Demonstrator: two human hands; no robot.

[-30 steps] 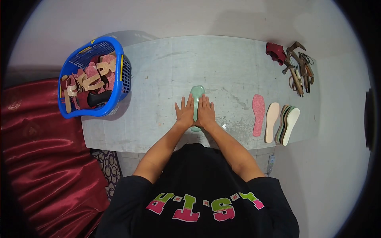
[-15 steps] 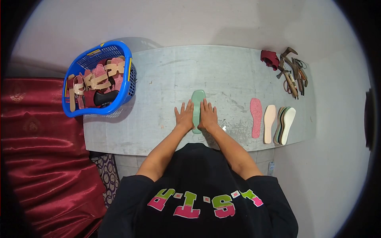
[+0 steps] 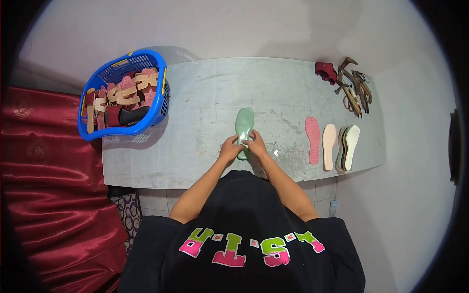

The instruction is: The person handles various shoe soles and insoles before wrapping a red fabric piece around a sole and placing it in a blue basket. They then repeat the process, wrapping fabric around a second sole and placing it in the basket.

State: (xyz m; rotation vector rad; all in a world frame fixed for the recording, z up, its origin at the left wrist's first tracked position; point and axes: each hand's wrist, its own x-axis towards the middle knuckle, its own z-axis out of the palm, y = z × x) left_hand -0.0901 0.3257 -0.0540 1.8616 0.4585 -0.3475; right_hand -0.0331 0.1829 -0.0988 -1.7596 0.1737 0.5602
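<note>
A glossy green shoe sole (image 3: 245, 118) is at the middle of the table, its wide end pointing away from me. My left hand (image 3: 229, 148) grips its left edge near the narrow half, with the thumb and fingertips drawn in. On the opposite edge my right hand (image 3: 255, 145) holds the sole the same way, fingers curled and thumb over the top. Both hands hide part of the sole's middle. A small white scrap (image 3: 276, 153) lies to the right of my right hand.
Right of my hands lie a pink sole (image 3: 312, 141), a beige sole (image 3: 329, 146) and a stack of soles (image 3: 351, 149). Hammers and other hand tools (image 3: 355, 93) sit at the far right beside a dark red piece (image 3: 326, 72). A blue basket (image 3: 160, 105) of sandals stands left.
My hands lay flat with fingers stretched along the sole's sides; now the fingers are curled in on its edges. The sole's wide end shows more fully.
</note>
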